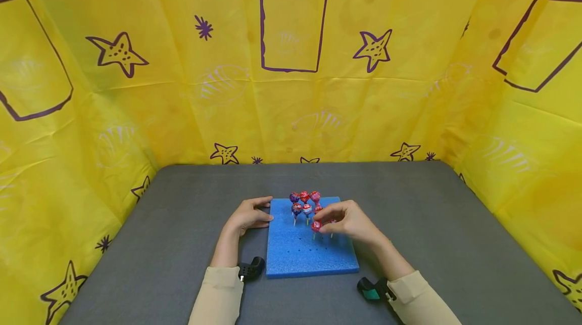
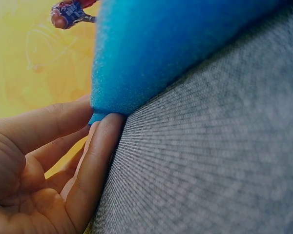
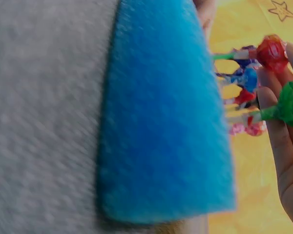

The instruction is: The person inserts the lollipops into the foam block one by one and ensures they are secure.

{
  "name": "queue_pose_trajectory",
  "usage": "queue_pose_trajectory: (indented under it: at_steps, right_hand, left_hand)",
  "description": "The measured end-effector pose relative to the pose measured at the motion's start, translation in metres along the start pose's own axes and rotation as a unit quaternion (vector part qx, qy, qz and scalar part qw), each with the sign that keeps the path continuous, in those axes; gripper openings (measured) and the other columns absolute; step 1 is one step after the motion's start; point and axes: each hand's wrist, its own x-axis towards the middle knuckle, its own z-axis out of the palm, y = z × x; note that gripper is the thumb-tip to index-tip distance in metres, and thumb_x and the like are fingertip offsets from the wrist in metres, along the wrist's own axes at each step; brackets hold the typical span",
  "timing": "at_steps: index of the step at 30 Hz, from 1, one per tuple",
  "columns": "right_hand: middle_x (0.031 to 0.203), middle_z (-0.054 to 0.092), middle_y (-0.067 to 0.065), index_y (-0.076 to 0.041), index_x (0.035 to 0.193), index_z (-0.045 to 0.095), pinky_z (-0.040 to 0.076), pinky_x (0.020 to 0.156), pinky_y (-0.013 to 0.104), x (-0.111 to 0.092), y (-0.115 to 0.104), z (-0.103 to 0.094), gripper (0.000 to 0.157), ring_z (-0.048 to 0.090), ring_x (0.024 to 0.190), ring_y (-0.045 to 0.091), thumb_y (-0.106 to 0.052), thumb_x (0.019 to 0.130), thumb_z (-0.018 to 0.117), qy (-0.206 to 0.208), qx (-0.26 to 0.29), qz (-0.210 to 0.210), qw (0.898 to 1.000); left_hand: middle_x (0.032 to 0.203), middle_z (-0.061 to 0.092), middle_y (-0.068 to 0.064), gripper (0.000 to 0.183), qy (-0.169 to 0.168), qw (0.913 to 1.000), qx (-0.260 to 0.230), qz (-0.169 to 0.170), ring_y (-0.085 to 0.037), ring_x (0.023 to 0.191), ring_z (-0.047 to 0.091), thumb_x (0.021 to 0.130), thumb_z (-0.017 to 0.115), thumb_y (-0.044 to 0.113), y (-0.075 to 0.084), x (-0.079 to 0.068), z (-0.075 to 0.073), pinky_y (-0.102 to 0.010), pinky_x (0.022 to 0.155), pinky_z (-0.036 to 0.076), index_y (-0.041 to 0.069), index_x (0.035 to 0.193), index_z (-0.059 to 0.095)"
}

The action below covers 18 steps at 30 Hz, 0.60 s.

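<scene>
A blue foam board (image 1: pixel 309 259) lies on the table, with several wrapped lollipops standing on their sticks in its far half. At its left edge my left hand (image 1: pixel 249 216) touches the foam with extended fingertips. My right hand (image 1: pixel 347 221) reaches over the right side, thumb and fingers pinching the head of a red lollipop (image 1: pixel 316 226), whose stick points down at the board. In the right wrist view, a green lollipop (image 3: pixel 290 103) stands beside these fingers. Behind the right hand, some lollipops are partly hidden.
Small holes (image 1: pixel 300 250) dot the near half of the board. The dark grey table (image 1: pixel 182 244) extends around it. Yellow cloth (image 1: pixel 291 112) with purple drawings hangs behind and at both sides. Each wrist wears a black camera band (image 1: pixel 251 268).
</scene>
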Motion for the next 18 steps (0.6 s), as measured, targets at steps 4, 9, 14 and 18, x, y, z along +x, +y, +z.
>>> queue_pose_trajectory:
  at_steps: [4, 9, 14, 18]
  right_hand:
    - [0.104, 0.076, 0.015, -0.008, 0.105, 0.076, 0.063, 0.079, 0.027, -0.002, -0.003, -0.005, 0.023, 0.074, 0.093, 0.024, -0.013, 0.083, 0.078, 0.006, 0.008, 0.005, 1.000]
    - [0.106, 0.076, 0.016, -0.007, 0.106, 0.076, 0.063, 0.079, 0.028, -0.004, -0.006, -0.015, 0.023, 0.074, 0.093, 0.020, -0.016, 0.084, 0.078, 0.022, 0.008, 0.008, 1.000]
    - [0.109, 0.071, 0.028, -0.001, 0.108, 0.074, 0.062, 0.081, 0.026, -0.010, -0.008, -0.027, 0.030, 0.074, 0.093, 0.019, -0.018, 0.085, 0.078, 0.049, 0.012, 0.015, 0.999]
    - [0.113, 0.069, 0.029, 0.000, 0.111, 0.072, 0.061, 0.082, 0.023, -0.017, -0.005, -0.038, 0.034, 0.073, 0.096, 0.021, -0.019, 0.084, 0.078, 0.067, -0.008, 0.037, 0.997]
  left_hand:
    - [0.137, 0.056, -0.021, 0.065, 0.000, 1.0000, 0.001, 0.002, -0.013, 0.082, 0.067, 0.081, 0.075, -0.003, 0.000, 0.001, 0.000, -0.032, 0.076, 0.064, 0.009, 0.141, 0.055]
    - [0.138, 0.056, -0.021, 0.064, -0.001, 1.0000, 0.002, 0.003, -0.013, 0.083, 0.068, 0.081, 0.075, -0.003, 0.000, 0.001, -0.001, -0.032, 0.076, 0.064, 0.009, 0.141, 0.055]
    - [0.138, 0.056, -0.020, 0.064, -0.001, 1.0000, -0.001, 0.001, -0.013, 0.083, 0.068, 0.081, 0.075, -0.002, 0.000, 0.002, -0.001, -0.032, 0.076, 0.064, 0.010, 0.141, 0.055]
    - [0.138, 0.056, -0.021, 0.064, -0.003, 1.0000, 0.001, 0.002, -0.013, 0.082, 0.068, 0.081, 0.075, -0.001, -0.001, -0.001, -0.002, -0.032, 0.075, 0.064, 0.009, 0.141, 0.054]
